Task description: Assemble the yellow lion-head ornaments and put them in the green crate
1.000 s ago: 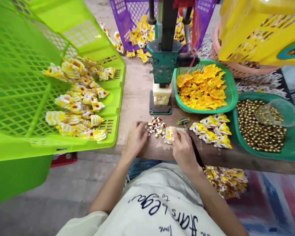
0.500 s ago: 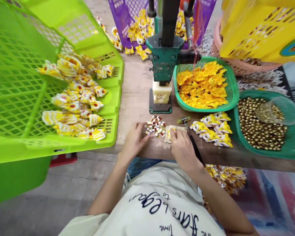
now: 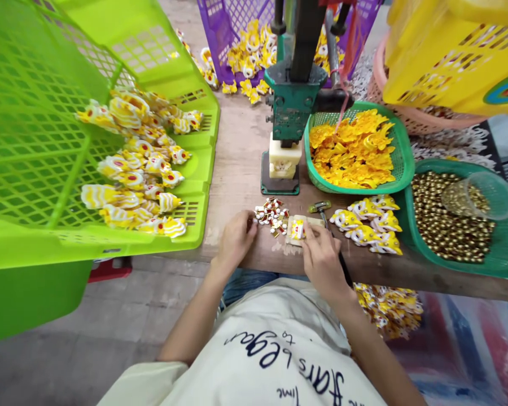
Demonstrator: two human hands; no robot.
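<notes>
My left hand is closed, thumb and fingers drawn together at the left edge of a pile of small gold, red and white parts. Whatever its fingertips pinch is too small to make out. A yellow-and-white molded piece sits on a flat, pale tan block. At the right side of that piece, my right hand rests with fingers stretched out over the block. A small hammer lies just behind, its black handle passing partly hidden beneath my right hand.
A green hand press stands ahead. Finished-looking yellow-and-white pieces lie to the right. Green baskets hold yellow parts and gold beads. A lime crate fills the left, with a purple crate behind.
My left fingers have closed at the pile's edge. My right fingers have shifted right, uncovering more of the yellow-and-white piece. The whole view has shifted slightly.
</notes>
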